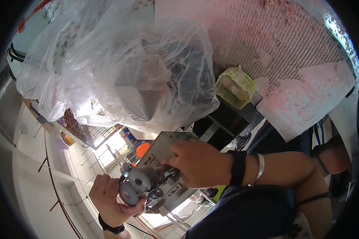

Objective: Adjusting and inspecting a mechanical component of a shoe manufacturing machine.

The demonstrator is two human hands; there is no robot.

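A metal machine (167, 143) with a flat grey panel sits at the lower middle, with several round grey wheels on its near left end. My left hand (111, 201) is closed round the lower grey wheel (128, 193), thumb on its near side and fingers behind. Just above that wheel is another grey wheel (139, 180) with a dark centre hole. From the right, my right hand (199, 163) reaches over the panel, fingers curled and fingertips at small metal parts beside the wheels. Whatever lies between those fingertips is too small and covered to tell.
Large clear plastic bags (107, 67) fill the upper left, close above the machine. A cut-open yellow-green container (235, 87) stands beside them. Pink-dusted corrugated cardboard (259, 40) covers the upper right. A wire rack (83, 127) and a yellowish bucket (66, 140) are at the left.
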